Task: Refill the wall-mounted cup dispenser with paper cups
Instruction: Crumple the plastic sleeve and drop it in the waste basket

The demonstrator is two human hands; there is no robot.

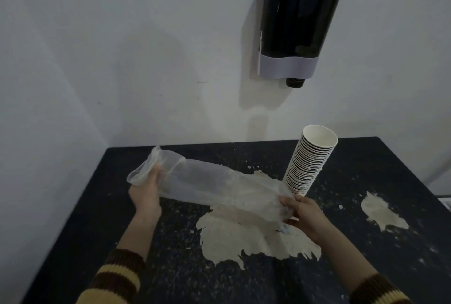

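Note:
A tall stack of white paper cups (310, 162) leans up and to the right, mouth up, its base gripped by my right hand (302, 213). A clear plastic sleeve (207, 181), pulled off the stack and empty, stretches leftward from the stack's base. My left hand (146, 191) grips the sleeve's open far end. The wall-mounted cup dispenser (299, 27) hangs above and behind the stack, with a dark tinted body, grey lid and grey lower band. A dark cup bottom (295, 82) pokes out beneath the dispenser.
A black table (146, 267) with worn, pale peeled patches fills the lower view and meets the white wall (122, 59) at the back. A room corner lies to the left. The table's right edge drops off near a pale cable.

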